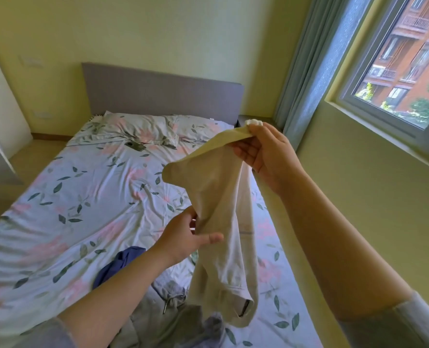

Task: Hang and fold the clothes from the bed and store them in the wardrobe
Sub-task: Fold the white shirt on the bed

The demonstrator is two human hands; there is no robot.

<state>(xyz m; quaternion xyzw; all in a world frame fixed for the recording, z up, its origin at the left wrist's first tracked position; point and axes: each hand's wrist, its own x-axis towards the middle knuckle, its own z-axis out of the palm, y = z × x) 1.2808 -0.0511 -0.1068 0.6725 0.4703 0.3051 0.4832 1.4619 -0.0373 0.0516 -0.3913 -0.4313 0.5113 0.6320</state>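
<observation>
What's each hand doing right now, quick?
Left hand: closed on the beige garment, gripping it partway down.
Right hand: closed, pinching the garment's top edge, holding it up over the bed.

The left hand's fingers are hidden behind the beige garment. The grey drawstring garment runs off the bottom edge, partly behind the left forearm, which also hides part of the blue garment. The dark flat object by the pillow is too small to identify.
</observation>
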